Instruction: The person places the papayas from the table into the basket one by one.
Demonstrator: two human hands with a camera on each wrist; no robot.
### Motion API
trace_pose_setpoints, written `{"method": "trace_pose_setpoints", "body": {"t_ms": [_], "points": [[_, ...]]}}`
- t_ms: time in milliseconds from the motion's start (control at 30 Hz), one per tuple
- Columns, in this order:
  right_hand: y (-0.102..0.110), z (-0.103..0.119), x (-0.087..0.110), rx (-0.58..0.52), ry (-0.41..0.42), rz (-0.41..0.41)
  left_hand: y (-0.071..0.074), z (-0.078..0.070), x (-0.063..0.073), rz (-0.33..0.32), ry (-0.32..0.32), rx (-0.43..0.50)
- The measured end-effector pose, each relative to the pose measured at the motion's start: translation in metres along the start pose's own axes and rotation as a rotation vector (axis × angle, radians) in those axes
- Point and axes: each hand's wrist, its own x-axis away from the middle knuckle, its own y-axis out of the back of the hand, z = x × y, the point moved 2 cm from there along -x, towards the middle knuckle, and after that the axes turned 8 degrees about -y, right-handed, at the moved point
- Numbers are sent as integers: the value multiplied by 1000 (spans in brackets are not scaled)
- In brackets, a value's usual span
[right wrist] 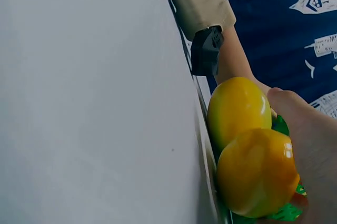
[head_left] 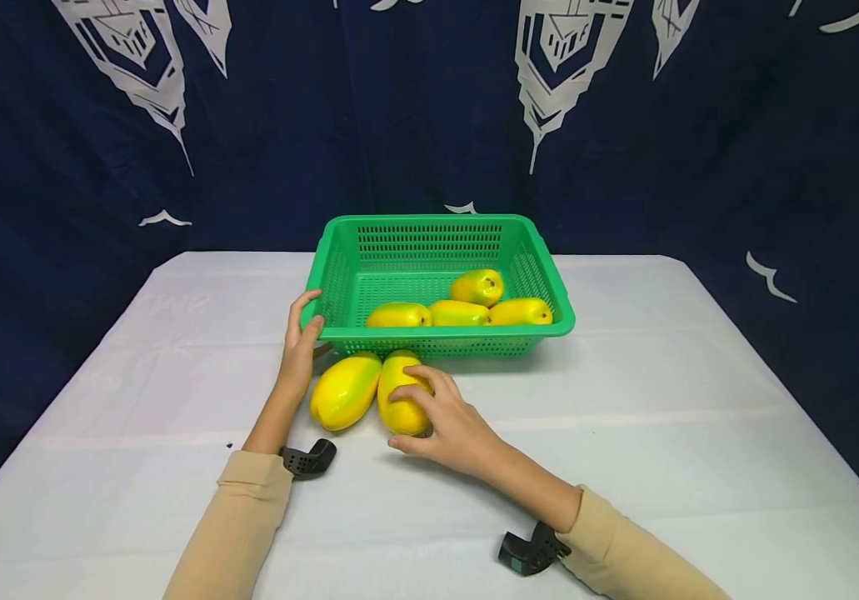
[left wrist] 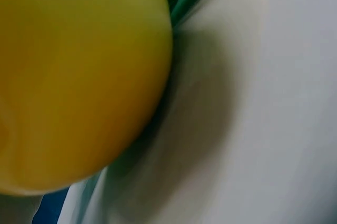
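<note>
Glossy yellow fruit (head_left: 402,418), green-tinged, in curled right grip (head_left: 447,421), left grip (head_left: 299,346) around basket rim (head_left: 444,332)

I could pass over the white cloth-covered table (head_left: 699,400) right of the green perforated plastic basket (head_left: 444,332), or into its back left. Two glossy yellow oval fruits (head_left: 345,392) and the right hand (head_left: 450,427) block me in front, the left hand (head_left: 298,350) at its left; four similar fruits (head_left: 459,313) obstruct inside.

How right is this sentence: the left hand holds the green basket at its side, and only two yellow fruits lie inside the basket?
The number is wrong: the head view shows four yellow fruits inside the green basket. The left hand does hold its side.
</note>
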Motion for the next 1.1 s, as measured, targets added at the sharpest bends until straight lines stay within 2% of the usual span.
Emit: {"method": "trace_pose_setpoints", "body": {"t_ms": [167, 400, 500, 767, 1100], "points": [[1, -1, -1, -9, -25, -82, 0, 2, 1, 6, 2, -5], [3, -5, -4, -12, -46, -41, 4, 25, -5, -1, 33, 35], [2, -7, -4, -33, -69, -42, 4, 29, -6, -5, 41, 69], [0, -14, -5, -121, -83, -96, 4, 30, -6, -8, 42, 79], [12, -10, -7, -96, -132, -58, 4, 30, -6, -13, 44, 77]]}}
